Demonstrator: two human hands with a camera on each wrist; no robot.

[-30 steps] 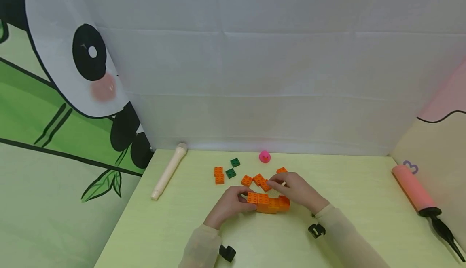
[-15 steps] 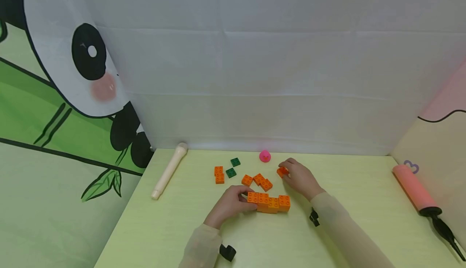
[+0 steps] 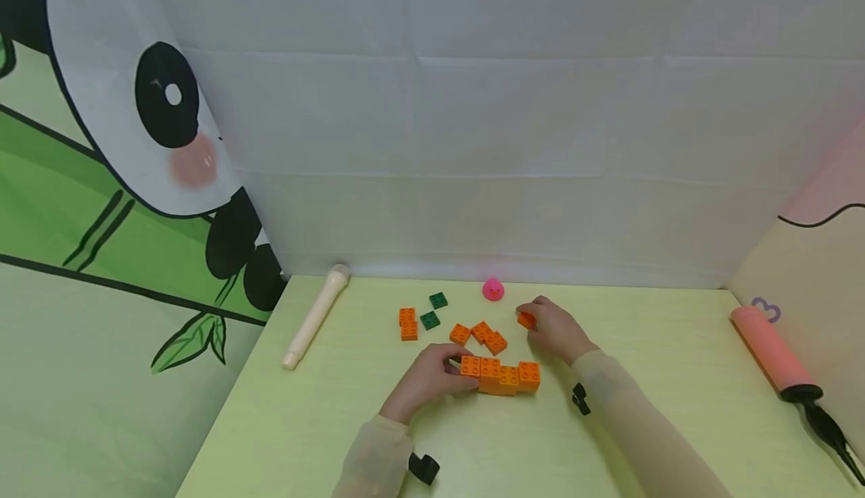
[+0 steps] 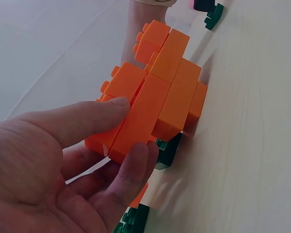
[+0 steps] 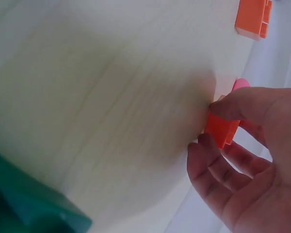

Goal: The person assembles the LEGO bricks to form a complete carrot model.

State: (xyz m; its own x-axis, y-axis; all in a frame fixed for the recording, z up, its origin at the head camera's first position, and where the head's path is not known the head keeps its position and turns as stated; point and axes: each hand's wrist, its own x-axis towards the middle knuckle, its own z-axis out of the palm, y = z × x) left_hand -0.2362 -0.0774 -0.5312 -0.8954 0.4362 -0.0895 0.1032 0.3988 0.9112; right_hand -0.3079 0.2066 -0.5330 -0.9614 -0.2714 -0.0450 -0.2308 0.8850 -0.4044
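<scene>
My left hand (image 3: pixel 429 381) holds the left end of an orange toy-brick build (image 3: pixel 500 376) over the near-middle table. In the left wrist view the thumb lies on its studded side and the fingers reach underneath; the stacked orange bricks (image 4: pixel 140 114) form steps, with green bricks (image 4: pixel 169 150) showing beyond the fingers. To the right and farther back, my right hand (image 3: pixel 557 333) pinches a single orange brick (image 3: pixel 526 321). The right wrist view has that orange brick (image 5: pixel 222 127) between thumb and fingers, partly hidden by the thumb.
Several loose orange bricks (image 3: pixel 495 342) lie behind the build. Two green bricks (image 3: pixel 429 320) and an orange pair (image 3: pixel 408 330) sit farther left. A pink round toy (image 3: pixel 493 289) is at the back edge, a pale baton (image 3: pixel 316 319) at left, a pink pump (image 3: pixel 770 344) at right.
My right hand has left the build's right end, moved back and right, and taken hold of the single orange brick. My left hand stays on the build.
</scene>
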